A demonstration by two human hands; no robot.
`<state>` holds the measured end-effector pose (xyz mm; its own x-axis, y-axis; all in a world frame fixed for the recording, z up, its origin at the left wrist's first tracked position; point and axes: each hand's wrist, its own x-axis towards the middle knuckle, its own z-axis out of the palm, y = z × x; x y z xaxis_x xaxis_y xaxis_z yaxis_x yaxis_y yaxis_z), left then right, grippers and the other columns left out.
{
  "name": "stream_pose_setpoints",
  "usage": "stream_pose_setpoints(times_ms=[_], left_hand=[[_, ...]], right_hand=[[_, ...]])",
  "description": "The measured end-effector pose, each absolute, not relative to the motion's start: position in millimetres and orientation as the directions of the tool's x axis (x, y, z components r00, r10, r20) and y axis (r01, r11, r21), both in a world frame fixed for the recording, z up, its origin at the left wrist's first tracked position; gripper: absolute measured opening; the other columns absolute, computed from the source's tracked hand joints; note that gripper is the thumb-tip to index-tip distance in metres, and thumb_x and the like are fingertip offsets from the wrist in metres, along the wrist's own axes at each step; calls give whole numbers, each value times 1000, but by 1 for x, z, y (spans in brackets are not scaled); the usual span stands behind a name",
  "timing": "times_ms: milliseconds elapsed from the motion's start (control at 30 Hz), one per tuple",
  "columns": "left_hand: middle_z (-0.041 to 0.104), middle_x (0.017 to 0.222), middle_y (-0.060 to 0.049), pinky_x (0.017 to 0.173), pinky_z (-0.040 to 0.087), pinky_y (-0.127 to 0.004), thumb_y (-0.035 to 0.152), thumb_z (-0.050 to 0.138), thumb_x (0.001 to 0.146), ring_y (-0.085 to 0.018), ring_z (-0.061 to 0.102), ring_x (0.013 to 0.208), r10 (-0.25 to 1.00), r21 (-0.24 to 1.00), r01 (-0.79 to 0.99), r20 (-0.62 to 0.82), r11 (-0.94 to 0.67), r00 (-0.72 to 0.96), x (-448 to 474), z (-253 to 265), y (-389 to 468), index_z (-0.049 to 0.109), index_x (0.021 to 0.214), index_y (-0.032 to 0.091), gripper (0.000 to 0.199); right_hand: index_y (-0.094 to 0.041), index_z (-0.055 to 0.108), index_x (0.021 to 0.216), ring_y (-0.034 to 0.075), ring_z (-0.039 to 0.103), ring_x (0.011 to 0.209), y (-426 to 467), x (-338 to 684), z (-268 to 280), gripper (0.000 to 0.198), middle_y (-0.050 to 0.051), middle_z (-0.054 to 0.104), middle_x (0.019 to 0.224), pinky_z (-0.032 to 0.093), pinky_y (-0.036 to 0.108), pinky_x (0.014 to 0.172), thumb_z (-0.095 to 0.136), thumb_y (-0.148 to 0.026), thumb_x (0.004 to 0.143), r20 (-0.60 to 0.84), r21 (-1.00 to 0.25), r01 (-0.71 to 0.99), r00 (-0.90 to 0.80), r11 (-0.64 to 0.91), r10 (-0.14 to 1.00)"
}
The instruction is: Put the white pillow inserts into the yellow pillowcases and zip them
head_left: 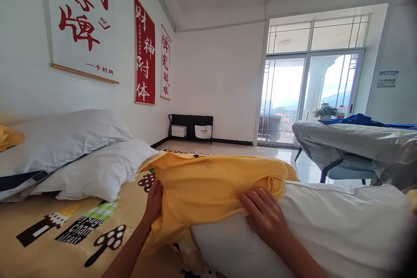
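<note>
1. Head view. Right hand lies palm down, fingers spread, pressing the bunched edge of a yellow cover against a white pillow. Not a closed fist; fingertips sit on the yellow hem. Whether the thumb pinches cloth underneath cannot be told.
2. Left hand is against the cover's left edge, fingers pointing up and tucked at the fold. Grasp hidden by the cloth: cannot tell if it clamps or only touches.
3. Cover spans between both hands, rumpled, drawn partway over the pillow's far end. Its free part falls down toward the left forearm.
4. Pillow runs from under the right hand off to the right, bare and white there, its near end low in the frame.
5. Under both hands: a tan sheet printed with mushrooms and lettering.
6. Left of the left hand, well apart: two white pillows, stacked, the upper one leaning over the lower. A scrap of yellow cloth shows at the far left edge.
7. Beyond the right hand, well apart: a grey-draped table with blue cloth on top.
8. Wall at left carries scrolls with red characters.
9. Far end: glass door, a potted plant outside, bright daylight.
10. Low black shelf stands against the far wall.
</note>
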<state>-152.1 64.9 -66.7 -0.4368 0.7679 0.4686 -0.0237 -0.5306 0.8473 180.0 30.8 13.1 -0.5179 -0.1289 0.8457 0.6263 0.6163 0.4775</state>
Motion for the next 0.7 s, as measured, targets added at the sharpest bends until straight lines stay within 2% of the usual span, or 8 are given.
stream_pose_setpoints(times_ms=[67,167,300,467,600,700], left_hand=[[63,97,-5,72,47,-31,61,59,73,-21,58,84,742,841,13,485,-542,-462,-147,-65,59,57,98,23,45],[63,94,-5,72,47,-32,60,53,77,-22,58,84,685,831,135,527,-540,-503,-145,-69,59,57,102,22,46],[56,80,-1,69,44,-30,58,50,80,-19,53,76,676,829,231,552,-510,-489,-158,-79,71,53,84,22,36],[48,67,2,65,41,-27,48,55,77,-16,46,65,711,831,291,556,-474,-430,-175,-98,71,48,68,23,28],[54,72,0,69,44,-29,38,56,71,-19,51,70,764,839,286,541,-463,-351,-167,-120,61,51,69,22,17],[58,75,-1,71,46,-30,37,57,70,-20,54,74,798,853,265,516,-449,-311,-167,-127,56,53,71,22,15]], right_hand=[[-18,55,78,17,43,66,33,175,1,26,3,52,64,34,31,65,35,-1,78,843,480,578,-513,660,-164],[-20,52,69,18,42,65,31,165,-24,21,3,50,61,30,33,63,37,-6,77,814,489,563,-570,667,-116],[-20,51,66,18,42,66,29,154,-38,23,2,51,63,30,34,65,39,-9,82,753,512,558,-657,654,-29],[-20,53,66,18,41,68,37,156,-13,28,3,51,65,33,34,69,40,-7,88,771,511,626,-637,589,8],[-19,54,68,18,43,72,39,144,-2,26,5,55,73,35,34,76,41,-6,86,769,513,628,-640,585,13],[-19,57,79,20,47,73,37,118,-9,19,5,58,77,35,35,73,44,-7,83,727,488,604,-680,630,89]])
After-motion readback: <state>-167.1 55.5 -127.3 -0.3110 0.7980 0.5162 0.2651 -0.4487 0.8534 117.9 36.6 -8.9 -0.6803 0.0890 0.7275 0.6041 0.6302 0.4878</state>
